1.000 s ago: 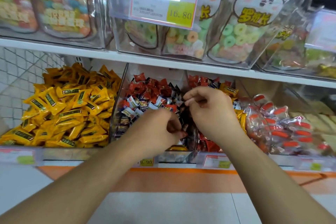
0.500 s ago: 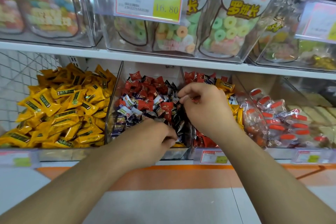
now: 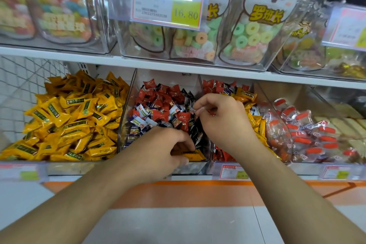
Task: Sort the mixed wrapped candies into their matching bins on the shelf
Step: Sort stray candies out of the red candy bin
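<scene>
A clear middle bin (image 3: 126, 109) holds mixed red, dark blue and black wrapped candies (image 3: 160, 109). My left hand (image 3: 158, 152) reaches into its front corner, its fingers curled round a yellow wrapped candy (image 3: 193, 154) at the bottom. My right hand (image 3: 221, 119) hovers over the divider between this bin and the one to its right, pinching a small candy (image 3: 212, 112) between thumb and fingers. The bin on the left is heaped with yellow wrapped candies (image 3: 73, 119). Behind my right hand lies a bin of mixed red and yellow candies (image 3: 245, 97).
Clear packets with red-orange ends (image 3: 309, 132) fill the bin at right. The upper shelf (image 3: 178, 67) carries clear tubs of ring gummies (image 3: 249, 35) and a price tag (image 3: 168, 4) reading 16.80. Price labels (image 3: 233, 171) line the lower shelf edge above an orange and white floor.
My left hand has moved down to the front of the middle bin and closed on a yellow candy. My right hand has stayed over the divider, still pinching.
</scene>
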Demonstrator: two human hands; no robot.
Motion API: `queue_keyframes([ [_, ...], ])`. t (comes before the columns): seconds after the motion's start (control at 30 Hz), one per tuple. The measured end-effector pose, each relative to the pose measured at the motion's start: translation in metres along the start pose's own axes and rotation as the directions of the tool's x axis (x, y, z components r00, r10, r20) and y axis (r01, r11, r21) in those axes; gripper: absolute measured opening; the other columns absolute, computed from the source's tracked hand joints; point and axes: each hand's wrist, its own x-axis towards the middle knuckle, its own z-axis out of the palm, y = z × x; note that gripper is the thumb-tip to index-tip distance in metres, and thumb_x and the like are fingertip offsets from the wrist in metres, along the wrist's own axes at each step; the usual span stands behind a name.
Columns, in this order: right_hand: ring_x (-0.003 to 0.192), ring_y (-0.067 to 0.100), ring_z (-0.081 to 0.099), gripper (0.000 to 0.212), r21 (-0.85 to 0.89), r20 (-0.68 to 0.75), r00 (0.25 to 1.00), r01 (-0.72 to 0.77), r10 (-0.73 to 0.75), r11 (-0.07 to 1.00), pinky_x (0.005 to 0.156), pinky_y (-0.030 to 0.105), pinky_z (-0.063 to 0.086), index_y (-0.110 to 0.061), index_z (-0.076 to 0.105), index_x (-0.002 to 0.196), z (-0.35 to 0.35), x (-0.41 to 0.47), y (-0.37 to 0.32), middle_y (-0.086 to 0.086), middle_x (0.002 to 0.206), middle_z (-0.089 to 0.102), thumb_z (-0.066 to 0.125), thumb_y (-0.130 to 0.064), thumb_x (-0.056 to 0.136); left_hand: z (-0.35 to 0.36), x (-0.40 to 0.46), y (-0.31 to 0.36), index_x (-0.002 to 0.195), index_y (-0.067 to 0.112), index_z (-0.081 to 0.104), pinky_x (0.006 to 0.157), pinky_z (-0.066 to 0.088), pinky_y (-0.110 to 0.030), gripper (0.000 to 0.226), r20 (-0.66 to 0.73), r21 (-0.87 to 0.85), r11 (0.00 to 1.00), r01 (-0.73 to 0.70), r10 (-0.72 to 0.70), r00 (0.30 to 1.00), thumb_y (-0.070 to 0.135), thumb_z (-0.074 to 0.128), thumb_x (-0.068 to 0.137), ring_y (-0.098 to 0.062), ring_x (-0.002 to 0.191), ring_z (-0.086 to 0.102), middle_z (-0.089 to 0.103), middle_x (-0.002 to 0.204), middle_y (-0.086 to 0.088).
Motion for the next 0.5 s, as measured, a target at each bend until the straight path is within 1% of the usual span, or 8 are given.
queue_keyframes([
  [0.07, 0.067, 0.011, 0.065, 0.02, 0.001, -0.001, 1.0, 0.005, -0.005, 1.0, 0.058, 0.022, 0.053, -0.027, 0.074, 0.094, 0.001, 0.0, -0.001, -0.013, 0.085, 0.07, 0.062, -0.011, 0.097, -0.006, -0.005, 0.001, 0.113, 0.041, 0.07, 0.076, 0.05, -0.009, 0.022, -0.044, -0.044, 0.999, -0.004, 0.002, 0.999, 0.031, 0.074, 0.093, 0.01, 0.093, 0.061, 0.07, 0.099, 0.025],
  [0.23, 0.056, 0.01, 0.058, 0.02, 0.006, 0.006, 0.999, 0.042, -0.042, 0.999, 0.046, 0.015, 0.043, -0.024, 0.074, 0.096, 0.005, 0.0, -0.008, -0.01, 0.083, 0.069, 0.059, -0.01, 0.098, -0.037, -0.025, -0.005, 0.099, 0.039, 0.073, 0.068, 0.049, -0.01, 0.015, -0.22, -0.154, 0.988, 0.002, -0.036, 0.975, 0.03, 0.078, 0.089, 0.007, 0.085, 0.063, 0.067, 0.091, 0.029],
  [0.3, 0.057, 0.014, 0.059, 0.021, 0.001, 0.018, 0.998, 0.055, -0.055, 0.998, 0.045, 0.018, 0.044, -0.025, 0.073, 0.097, 0.008, 0.0, -0.012, -0.011, 0.083, 0.069, 0.058, -0.01, 0.099, -0.054, -0.034, -0.015, 0.096, 0.04, 0.072, 0.069, 0.045, -0.007, 0.015, -0.354, -0.109, 0.994, 0.027, -0.064, 0.933, 0.031, 0.079, 0.087, 0.006, 0.091, 0.06, 0.067, 0.089, 0.024],
  [0.37, 0.058, 0.015, 0.061, 0.02, -0.013, 0.049, 0.997, 0.068, -0.067, 0.998, 0.047, 0.022, 0.048, -0.027, 0.072, 0.098, 0.013, -0.001, -0.016, -0.012, 0.085, 0.069, 0.058, -0.012, 0.1, -0.073, -0.044, -0.027, 0.099, 0.038, 0.07, 0.066, 0.043, -0.009, 0.016, -0.502, -0.018, 0.995, 0.1, -0.095, 0.86, 0.032, 0.079, 0.087, 0.005, 0.091, 0.057, 0.065, 0.09, 0.021],
  [0.4, 0.061, 0.013, 0.062, 0.019, -0.017, 0.069, 0.995, 0.076, -0.075, 0.997, 0.049, 0.022, 0.05, -0.028, 0.072, 0.099, 0.016, -0.002, -0.017, -0.013, 0.085, 0.069, 0.059, -0.014, 0.1, -0.083, -0.049, -0.035, 0.104, 0.037, 0.07, 0.07, 0.042, -0.012, 0.019, -0.568, 0.034, 0.986, 0.161, -0.114, 0.815, 0.033, 0.078, 0.087, 0.003, 0.093, 0.057, 0.062, 0.095, 0.02],
  [0.43, 0.065, 0.012, 0.064, 0.018, -0.021, 0.087, 0.993, 0.086, -0.084, 0.996, 0.053, 0.023, 0.053, -0.029, 0.072, 0.1, 0.019, -0.003, -0.018, -0.013, 0.085, 0.07, 0.059, -0.015, 0.101, -0.091, -0.052, -0.043, 0.112, 0.034, 0.069, 0.078, 0.045, -0.018, 0.025, -0.624, 0.085, 0.967, 0.242, -0.138, 0.77, 0.036, 0.077, 0.088, -0.001, 0.099, 0.056, 0.06, 0.1, 0.015],
  [0.47, 0.071, 0.011, 0.066, 0.018, -0.025, 0.102, 0.99, 0.098, -0.095, 0.995, 0.06, 0.026, 0.056, -0.029, 0.072, 0.102, 0.022, -0.004, -0.019, -0.012, 0.087, 0.071, 0.06, -0.016, 0.101, -0.098, -0.055, -0.05, 0.121, 0.032, 0.067, 0.088, 0.049, -0.031, 0.035, -0.659, 0.136, 0.935, 0.328, -0.162, 0.734, 0.041, 0.075, 0.088, -0.013, 0.109, 0.055, 0.058, 0.105, 0.008],
  [0.5, 0.077, 0.011, 0.068, 0.019, -0.029, 0.122, 0.987, 0.111, -0.107, 0.993, 0.067, 0.029, 0.058, -0.03, 0.072, 0.105, 0.024, -0.005, -0.019, -0.013, 0.09, 0.071, 0.061, -0.016, 0.101, -0.102, -0.057, -0.054, 0.128, 0.031, 0.065, 0.095, 0.047, -0.042, 0.043, -0.67, 0.171, 0.906, 0.386, -0.18, 0.72, 0.046, 0.073, 0.089, -0.024, 0.117, 0.051, 0.057, 0.111, 0.001],
])
